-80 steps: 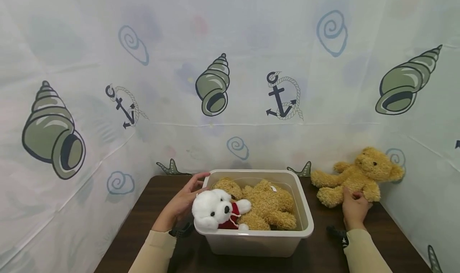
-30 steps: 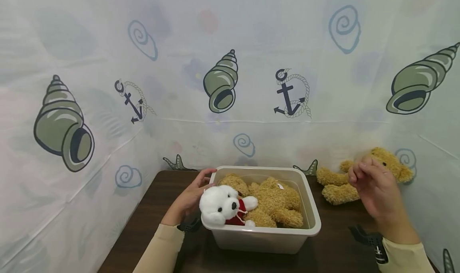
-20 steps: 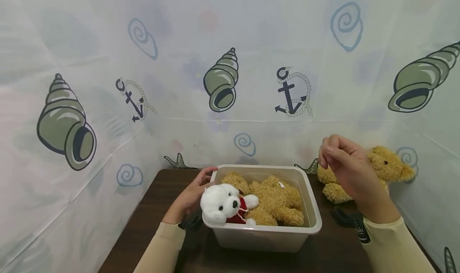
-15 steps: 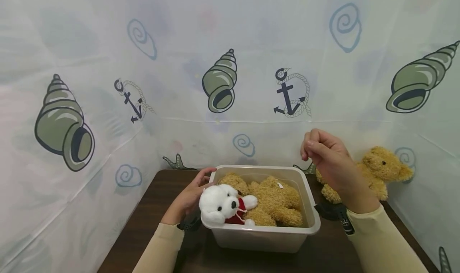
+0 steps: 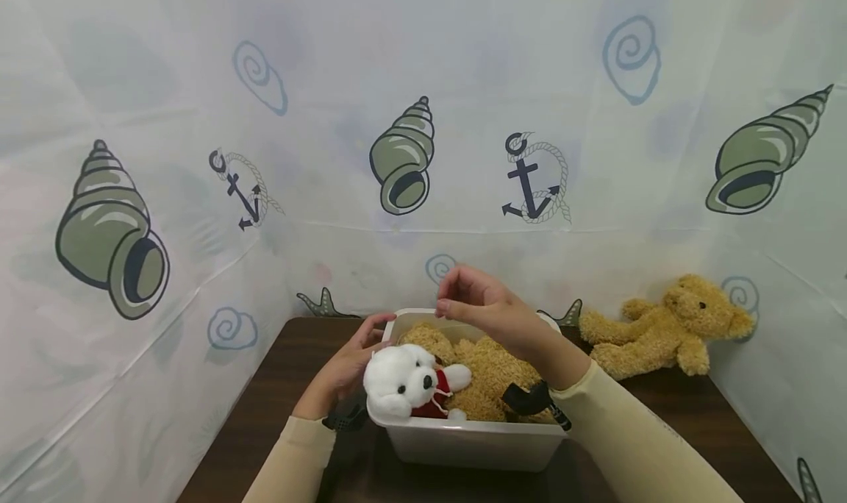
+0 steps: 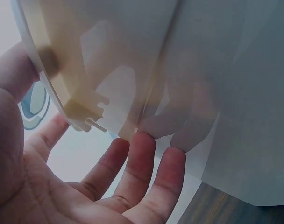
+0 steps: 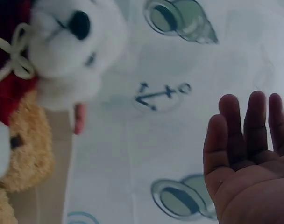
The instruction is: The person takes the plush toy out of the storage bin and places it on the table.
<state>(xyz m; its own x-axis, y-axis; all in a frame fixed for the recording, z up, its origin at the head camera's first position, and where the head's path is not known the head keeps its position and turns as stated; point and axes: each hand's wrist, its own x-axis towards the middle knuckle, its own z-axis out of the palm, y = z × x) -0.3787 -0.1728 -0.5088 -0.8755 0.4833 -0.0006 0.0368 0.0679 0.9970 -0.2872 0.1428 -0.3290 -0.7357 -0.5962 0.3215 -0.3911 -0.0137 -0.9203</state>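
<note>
A: Start at the left. How much room is there?

B: A strip of desk (image 5: 274, 385) shows between its left edge and the left hand (image 5: 342, 368). That hand is spread, its fingertips touching the outer wall of a white plastic tub (image 5: 473, 448) and its thumb at the rim.

A: And the tub?

B: It stands on the desk. A white plush animal (image 5: 397, 379) in a red top lies at the left front, its head over the rim; a curly brown teddy bear (image 5: 490, 374) lies in the tub beside it. Some room shows along the inner back wall. The right hand (image 5: 492, 313) hangs above the back of the tub, fingers loosely bent, with nothing between them.

A: Further right?

B: A second teddy bear (image 5: 645, 350) lies on the desk, feet just beside the tub, head near the printed sheet (image 5: 298, 84). A broad stretch of desk lies in front of it.

A: Any writing?

B: White marks on the right wrist strap (image 5: 559, 415), too small to read.

A: What's hard to make out?

B: The front rim hides the white plush's lower body. The right forearm covers part of the tub's bear and right rim. The right wrist view is blurry and cuts off both toys at its left edge.
</note>
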